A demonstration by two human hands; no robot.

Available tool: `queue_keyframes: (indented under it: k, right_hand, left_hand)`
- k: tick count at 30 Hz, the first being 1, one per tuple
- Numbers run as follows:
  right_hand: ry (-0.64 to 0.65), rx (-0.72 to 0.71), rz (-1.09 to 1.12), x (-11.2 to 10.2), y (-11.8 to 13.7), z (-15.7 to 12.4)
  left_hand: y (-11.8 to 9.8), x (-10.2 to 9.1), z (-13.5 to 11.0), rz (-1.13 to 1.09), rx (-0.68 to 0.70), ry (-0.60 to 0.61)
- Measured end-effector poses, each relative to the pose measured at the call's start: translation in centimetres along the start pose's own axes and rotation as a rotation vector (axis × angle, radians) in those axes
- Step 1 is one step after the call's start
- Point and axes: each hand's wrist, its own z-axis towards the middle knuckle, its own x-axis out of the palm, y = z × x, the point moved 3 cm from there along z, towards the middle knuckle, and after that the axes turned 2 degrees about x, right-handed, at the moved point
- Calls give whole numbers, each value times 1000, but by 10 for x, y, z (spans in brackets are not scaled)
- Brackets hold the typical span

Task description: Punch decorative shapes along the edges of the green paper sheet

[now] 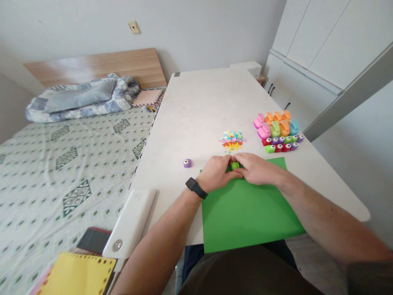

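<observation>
A small green craft punch (235, 165) sits at the far edge of a large green sheet of paper (245, 213). My right hand (256, 169) is closed around the punch, its thumb in front and its fingers behind. From the other side my left hand (216, 170), with a black watch on the wrist, pinches the sheet's far edge right beside the punch. Its fingertips nearly meet those of the right hand, and part of the punch is hidden between them. A purple punch (187, 163) stands apart on the white table (196, 110), left of the hands.
Small coloured paper cutouts (233, 141) lie in a pile beyond the hands. At the right stand several small punches (282, 144) and larger pink, orange, green and blue ones (274, 128). A white device (130, 221) and punched yellow paper (76, 272) are at the left, beside a bed (76, 164).
</observation>
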Motion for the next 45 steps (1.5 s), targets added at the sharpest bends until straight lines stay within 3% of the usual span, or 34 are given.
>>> queue_keyframes:
  k: [10, 17, 25, 30, 37, 45]
  right_hand:
    - [-27, -26, 87, -9, -2, -3]
    - [-89, 108, 183, -18, -11, -2]
    - [-220, 253, 350, -14, -28, 3]
    - [-237, 312, 601, -7, -38, 6]
    - [-243, 381, 793, 0, -42, 8]
    - [-217, 356, 785, -1, -37, 8]
  left_hand:
    - [-1, -7, -5, -58, 15, -81]
    - [7, -5, -11, -56, -52, -115]
    - [6, -4, -12, 17, -34, -92]
    - [5, -3, -12, 50, -11, -99]
    - [1, -3, -13, 126, 4, -62]
    - [-1, -3, -12, 167, 8, -38]
